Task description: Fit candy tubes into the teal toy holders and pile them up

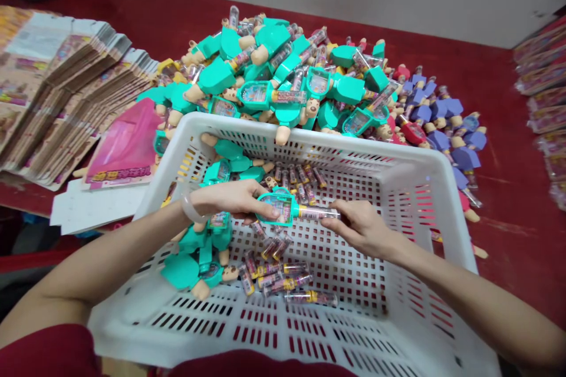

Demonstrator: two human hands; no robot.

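Observation:
My left hand [241, 199] grips a teal plastic toy [283, 207] with a clear window, held over the white basket [309, 144]. At the toy's right end is a clear tube [316, 212] with a yellow cap, lying in line with it. Fingers of my right hand [360, 225] pinch the tube's far end. Below, several loose tubes [287, 283] lie on the basket floor. More teal toys [181, 270] with beige knobs are gathered along the basket's left side.
Behind the basket a large heap of teal toys [260, 73] covers the red table [513, 188]. Purple toys [437, 109] lie to its right. Stacked printed cards [66, 88] and a pink bag [128, 141] sit at left. Packaged goods [546, 94] line the right edge.

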